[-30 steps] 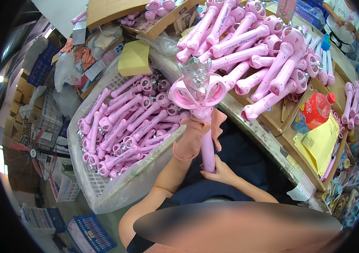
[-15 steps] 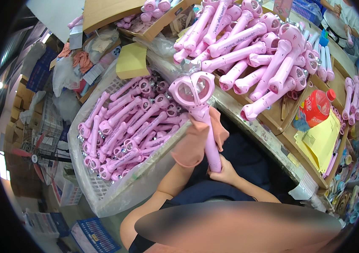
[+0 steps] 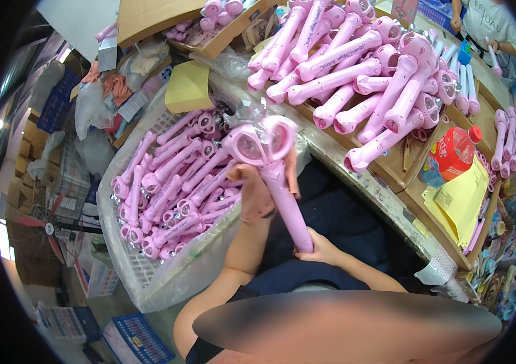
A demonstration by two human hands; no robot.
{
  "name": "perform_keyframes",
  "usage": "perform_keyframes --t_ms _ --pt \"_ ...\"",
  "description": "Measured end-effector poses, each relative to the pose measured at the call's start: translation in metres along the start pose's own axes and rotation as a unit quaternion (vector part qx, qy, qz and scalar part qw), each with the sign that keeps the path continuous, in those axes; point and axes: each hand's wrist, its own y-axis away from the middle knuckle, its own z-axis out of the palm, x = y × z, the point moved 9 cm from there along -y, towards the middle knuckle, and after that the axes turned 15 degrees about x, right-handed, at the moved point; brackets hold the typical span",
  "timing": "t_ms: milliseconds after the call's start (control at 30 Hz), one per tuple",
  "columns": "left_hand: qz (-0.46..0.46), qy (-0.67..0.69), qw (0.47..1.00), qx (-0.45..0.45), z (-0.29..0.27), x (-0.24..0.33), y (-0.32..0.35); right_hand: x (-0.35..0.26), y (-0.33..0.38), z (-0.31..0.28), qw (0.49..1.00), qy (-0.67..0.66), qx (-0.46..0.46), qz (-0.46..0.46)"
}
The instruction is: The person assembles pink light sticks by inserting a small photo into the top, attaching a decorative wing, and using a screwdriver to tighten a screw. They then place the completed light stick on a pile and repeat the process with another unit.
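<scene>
A: Holding a pink toy wand (image 3: 273, 182) upright over the lap, at about six o'clock from the heap of pink wands (image 3: 361, 79) on the workbench (image 3: 391, 206).

B: Gripping how?

A: Left hand (image 3: 256, 197) wrapping the upper shaft just under the head, fingers closed round it. Right hand (image 3: 317, 247) clasping the bottom end of the handle, also closed.

B: Looking like what?

A: Long smooth pale-pink shaft, heart-shaped head with two round clear windows, something shiny and transparent at the crown.

B: Doing which step?

A: Probably checking or fitting the head piece. Next, likely needing a firm hold low down while working the top, without twisting the head off line.

B: Sitting where, the rest?

A: Lying at nine o'clock, more wands (image 3: 173, 188) filling a white mesh basket (image 3: 148, 285).
</scene>
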Motion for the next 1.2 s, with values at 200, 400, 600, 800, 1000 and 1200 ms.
perform_keyframes --t_ms 200,400,600,800,1000,1200 --pt "0.008 -0.006 0.999 -0.035 -0.012 0.017 -0.025 -0.082 0.029 -0.058 0.99 0.022 -0.089 -0.106" --pt "0.29 -0.382 0.875 -0.057 -0.035 0.039 -0.01 -0.095 0.113 -0.104 0.972 0.177 -0.152 0.014" --pt "0.509 -0.578 0.634 -0.076 -0.023 0.019 0.023 -0.067 0.144 -0.107 0.927 0.334 -0.118 0.124" --pt "0.552 -0.616 0.556 -0.083 -0.011 0.015 0.031 -0.035 0.115 -0.112 0.951 -0.146 0.117 0.245" --pt "0.401 -0.654 0.635 -0.093 -0.012 0.016 0.031 -0.05 0.027 -0.099 0.924 -0.256 0.255 0.124" --pt "0.094 -0.254 0.963 0.001 -0.046 0.013 0.017 -0.174 0.03 -0.103 0.921 -0.301 0.205 -0.139"
